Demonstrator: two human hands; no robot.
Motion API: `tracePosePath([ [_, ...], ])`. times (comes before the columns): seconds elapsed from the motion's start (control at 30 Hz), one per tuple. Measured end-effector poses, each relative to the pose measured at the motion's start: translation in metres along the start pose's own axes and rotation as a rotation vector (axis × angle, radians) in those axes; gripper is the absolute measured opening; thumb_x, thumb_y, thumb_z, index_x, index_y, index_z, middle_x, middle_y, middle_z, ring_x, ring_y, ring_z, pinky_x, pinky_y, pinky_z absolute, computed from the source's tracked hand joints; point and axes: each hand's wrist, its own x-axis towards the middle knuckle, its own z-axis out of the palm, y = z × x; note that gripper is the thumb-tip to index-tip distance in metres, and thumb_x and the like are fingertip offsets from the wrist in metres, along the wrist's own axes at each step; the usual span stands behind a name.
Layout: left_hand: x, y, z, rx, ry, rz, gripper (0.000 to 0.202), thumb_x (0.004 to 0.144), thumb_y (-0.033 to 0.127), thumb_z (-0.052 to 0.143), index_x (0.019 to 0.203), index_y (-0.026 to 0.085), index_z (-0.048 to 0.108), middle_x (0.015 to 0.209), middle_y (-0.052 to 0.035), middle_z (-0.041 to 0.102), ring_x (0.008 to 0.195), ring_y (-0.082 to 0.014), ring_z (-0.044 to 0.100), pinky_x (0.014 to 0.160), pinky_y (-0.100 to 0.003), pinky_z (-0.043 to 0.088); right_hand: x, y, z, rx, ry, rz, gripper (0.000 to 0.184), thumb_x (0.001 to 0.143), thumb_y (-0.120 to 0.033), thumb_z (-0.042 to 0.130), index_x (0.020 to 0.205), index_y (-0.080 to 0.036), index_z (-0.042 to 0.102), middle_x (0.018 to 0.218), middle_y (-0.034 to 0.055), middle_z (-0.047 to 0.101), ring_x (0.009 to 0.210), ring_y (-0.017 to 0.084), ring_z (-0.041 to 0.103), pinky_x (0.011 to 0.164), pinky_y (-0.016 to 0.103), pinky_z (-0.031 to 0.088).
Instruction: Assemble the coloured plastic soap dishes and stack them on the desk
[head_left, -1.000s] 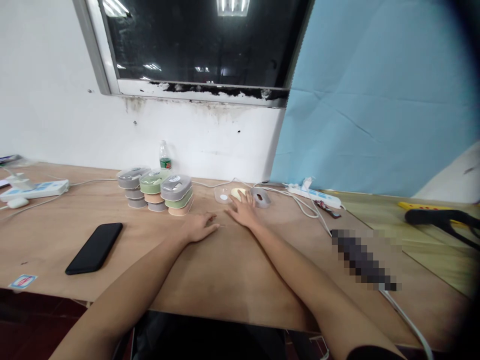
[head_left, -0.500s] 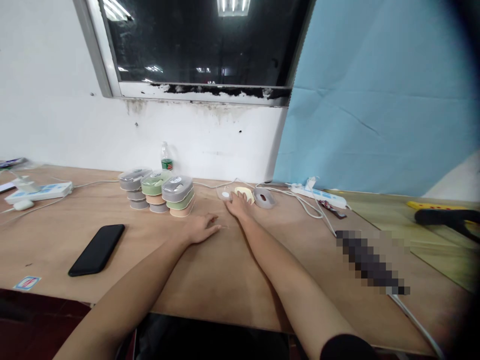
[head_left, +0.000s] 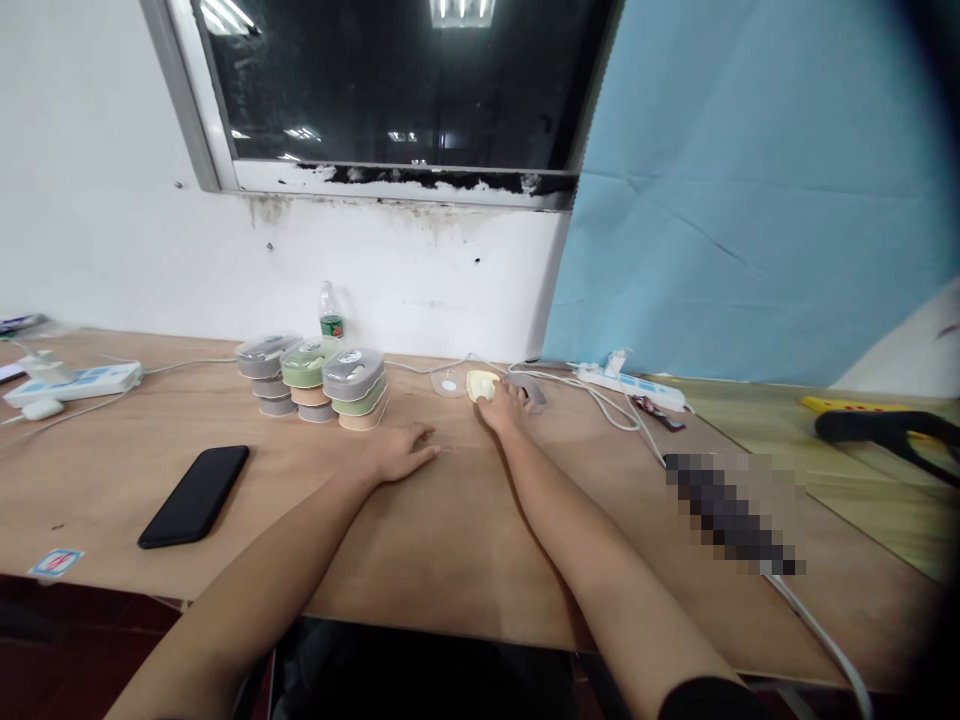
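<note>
Head view: left hand [head_left: 401, 455] flat, fingers outstretched; right hand [head_left: 504, 408] touching yellow case [head_left: 480, 383], grip unclear.

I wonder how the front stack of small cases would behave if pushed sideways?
The front stack is three cases high and slightly staggered, so it would probably shear apart rather than slide whole. The cases look like thin plastic with clear lids, so likely light and easily shifted.

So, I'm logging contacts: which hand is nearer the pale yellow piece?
Right. The right hand is at the near right edge of the pale yellow piece; the left hand lies flat on the table, closer to the person and to its left.
</note>
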Motion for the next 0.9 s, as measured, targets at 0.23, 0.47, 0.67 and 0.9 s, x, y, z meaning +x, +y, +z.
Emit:
tracePosePath([
  [0.23,0.000,0.000,-0.001,0.028,-0.013,0.003,0.054,0.087,0.055,0.041,0.123,0.017,0.053,0.114,-0.0094,0.063,0.097,-0.0238,0.061,0.084,-0.035,0.047,-0.001,-0.004,0.006,0.020,-0.019,-0.132,0.052,0.079,-0.042,0.048,0.127,-0.021,0.052,0.140,0.0110,0.039,0.122,0.031,0.041,0.102,0.046,0.027],
  [0.47,-0.001,0.001,-0.002,0.030,-0.016,-0.001,0.054,0.087,0.055,0.041,0.124,0.018,0.053,0.115,-0.0088,0.063,0.098,-0.0237,0.061,0.084,-0.035,0.046,0.007,-0.001,0.012,0.164,0.065,-0.160,0.043,0.077,-0.037,0.052,0.115,-0.019,0.059,0.134,0.0116,0.044,0.121,0.030,0.042,0.101,0.045,0.031],
  [0.67,-0.001,-0.001,0.000,0.030,-0.008,0.001,0.054,0.087,0.056,0.041,0.123,0.019,0.053,0.114,-0.0083,0.064,0.097,-0.0238,0.061,0.083,-0.035,0.047,0.015,0.008,0.018,0.359,0.186,-0.261,0.035,0.075,-0.031,0.053,0.105,-0.017,0.062,0.115,0.0103,0.054,0.108,0.023,0.052,0.098,0.037,0.037],
  [0.9,-0.002,0.004,-0.013,0.110,0.323,0.159,0.036,0.089,0.041,0.045,0.114,0.020,0.059,0.111,-0.0089,0.062,0.102,-0.0226,0.056,0.090,-0.037,0.042,0.011,0.005,0.012,0.376,0.274,-0.314,0.028,0.076,-0.029,0.054,0.099,-0.017,0.064,0.107,0.0093,0.057,0.103,0.025,0.053,0.095,0.041,0.038],
])
